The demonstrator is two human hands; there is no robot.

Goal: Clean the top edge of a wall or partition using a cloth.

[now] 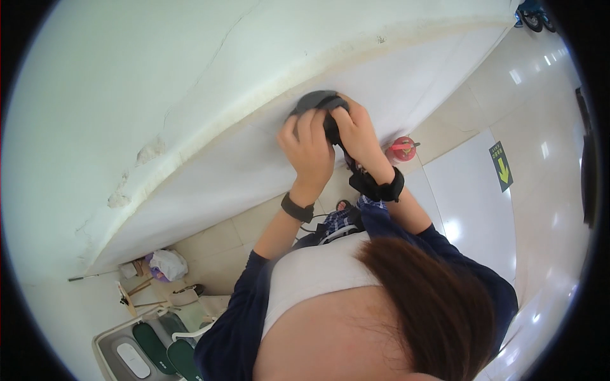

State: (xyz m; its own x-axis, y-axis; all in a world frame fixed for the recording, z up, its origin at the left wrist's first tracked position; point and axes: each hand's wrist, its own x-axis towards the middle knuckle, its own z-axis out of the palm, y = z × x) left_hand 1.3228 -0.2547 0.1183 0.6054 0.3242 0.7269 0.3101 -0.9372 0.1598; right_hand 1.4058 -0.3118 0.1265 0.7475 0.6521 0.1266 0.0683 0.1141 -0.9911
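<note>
Both my hands are raised at the white wall's ledge, closed around one black rounded thing (316, 100). Its upper side is smooth and greyish black, and a black strap-like part hangs from it between my hands; its kind I cannot make out. The fingers of my left hand (310, 143) bend over its near left side. My right hand (358, 130) grips its right side, thumb and fingers curled on it. A black band (297, 208) circles my left wrist, and a thicker black band (379, 185) with a box-like part sits on my right wrist.
The wall (210, 184) has a ledge with chipped plaster (150, 150). A red fire extinguisher (401, 150) stands on the floor right of my right wrist. Farther right lies a floor sign (501, 166) with an arrow. At lower left are a grey bin (101, 346) and a white bag (169, 264).
</note>
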